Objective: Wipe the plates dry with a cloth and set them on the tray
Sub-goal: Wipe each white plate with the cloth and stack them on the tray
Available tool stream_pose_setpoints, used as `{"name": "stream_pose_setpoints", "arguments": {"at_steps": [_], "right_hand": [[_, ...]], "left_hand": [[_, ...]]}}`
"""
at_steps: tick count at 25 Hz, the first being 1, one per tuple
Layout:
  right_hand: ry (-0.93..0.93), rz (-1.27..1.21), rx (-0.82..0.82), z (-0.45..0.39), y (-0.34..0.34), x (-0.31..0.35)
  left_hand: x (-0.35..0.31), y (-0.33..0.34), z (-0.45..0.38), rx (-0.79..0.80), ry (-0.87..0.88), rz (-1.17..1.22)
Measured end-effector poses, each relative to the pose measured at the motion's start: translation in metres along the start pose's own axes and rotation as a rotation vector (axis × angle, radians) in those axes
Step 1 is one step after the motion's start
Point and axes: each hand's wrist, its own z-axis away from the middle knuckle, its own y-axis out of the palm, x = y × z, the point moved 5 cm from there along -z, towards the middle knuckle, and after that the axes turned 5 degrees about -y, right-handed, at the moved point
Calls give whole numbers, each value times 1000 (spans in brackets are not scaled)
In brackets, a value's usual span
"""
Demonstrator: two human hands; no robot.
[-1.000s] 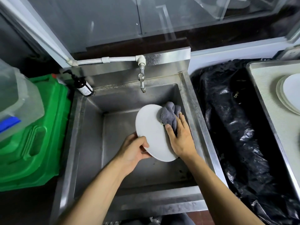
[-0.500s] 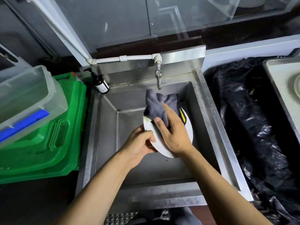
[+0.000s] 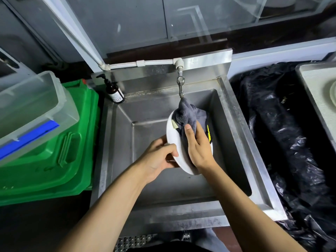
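Over the steel sink (image 3: 156,180) I hold a white plate (image 3: 175,140) tilted on edge. My left hand (image 3: 160,157) grips its lower left rim, thumb on the face. My right hand (image 3: 197,146) presses a grey cloth (image 3: 189,115) with a yellow tag against the plate's face, fingers lying over the cloth. The cloth's top bunches up just under the tap (image 3: 181,84). At the far right edge a tray (image 3: 316,91) holds stacked white plates (image 3: 331,93), mostly cut off by the frame.
A brown pump bottle (image 3: 113,90) stands at the sink's back left corner. Green crates (image 3: 54,151) with a clear plastic box (image 3: 31,111) on top sit to the left. A bin lined with a black bag (image 3: 283,142) lies between sink and tray.
The cloth and my right hand have slid from the plate's right rim across its face towards the top, under the tap. My view has swung left, so the tray sits further right.
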Motion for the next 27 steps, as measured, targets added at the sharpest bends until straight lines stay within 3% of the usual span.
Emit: {"name": "stream_pose_setpoints", "arguments": {"at_steps": [4,9,18,23,27], "right_hand": [[62,-241,118,11,21,11],[191,-269,220,20,12,22],[146,-192,34,45,-31,2],[104,74,-157,41,-52,-23],[60,210,-110,16,-51,-20]], "left_hand": [[-6,-2,-2,-1,20,-16],[-11,-16,-4,-50,46,73],[-27,-26,-2,-155,53,86],[-22,-18,-1,-89,9,81],[-14,-7,-1,-42,-9,70]]}}
